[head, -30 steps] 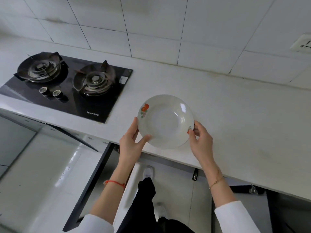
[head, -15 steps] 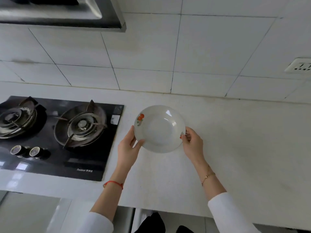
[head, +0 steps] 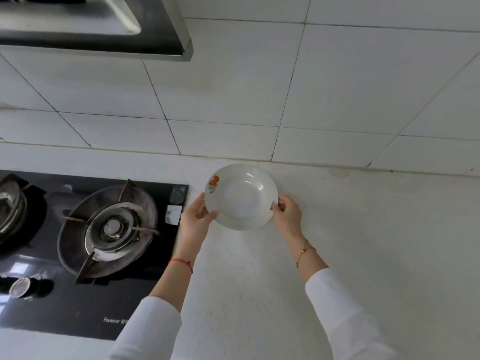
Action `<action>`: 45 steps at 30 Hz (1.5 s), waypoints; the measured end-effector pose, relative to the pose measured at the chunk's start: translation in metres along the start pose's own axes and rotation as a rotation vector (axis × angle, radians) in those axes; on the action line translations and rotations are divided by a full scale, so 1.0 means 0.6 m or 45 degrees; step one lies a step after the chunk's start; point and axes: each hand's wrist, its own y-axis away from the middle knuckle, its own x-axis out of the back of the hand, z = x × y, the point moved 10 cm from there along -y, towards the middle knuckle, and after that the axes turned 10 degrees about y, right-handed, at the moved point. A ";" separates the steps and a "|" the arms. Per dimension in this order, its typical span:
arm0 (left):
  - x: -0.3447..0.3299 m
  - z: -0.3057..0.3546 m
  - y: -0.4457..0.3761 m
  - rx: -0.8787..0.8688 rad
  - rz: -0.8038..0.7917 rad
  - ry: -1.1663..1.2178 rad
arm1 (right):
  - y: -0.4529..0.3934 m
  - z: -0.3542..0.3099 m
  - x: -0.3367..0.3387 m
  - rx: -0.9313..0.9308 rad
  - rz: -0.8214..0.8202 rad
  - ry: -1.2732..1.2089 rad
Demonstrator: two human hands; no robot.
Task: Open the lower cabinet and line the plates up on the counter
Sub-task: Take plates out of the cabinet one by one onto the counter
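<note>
A white deep plate [head: 241, 197] with a small orange fruit print on its rim is held over the white counter [head: 363, 229], close to the tiled back wall. My left hand [head: 193, 222] grips its left edge. My right hand [head: 287, 216] pinches its right edge. I cannot tell whether the plate touches the counter. The lower cabinet is out of view.
A black glass gas hob [head: 91, 245] with two burners lies just left of the plate. A steel range hood [head: 104, 27] hangs above it. White wall tiles [head: 337, 87] back the counter, which stretches on to the right.
Both hands have carried the plate from the counter's front edge back toward the wall. The view has tilted up, so the open cabinet and floor have dropped out of sight.
</note>
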 end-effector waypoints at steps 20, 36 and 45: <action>-0.010 -0.045 -0.117 0.015 0.011 -0.166 | -0.100 0.021 -0.062 -0.084 -0.017 0.072; -0.006 0.072 0.016 -0.434 -0.029 -0.788 | 0.032 -0.007 0.042 0.281 -0.071 0.484; -0.006 0.087 0.211 -0.587 -0.115 -0.853 | 0.195 -0.013 0.155 0.511 0.081 0.510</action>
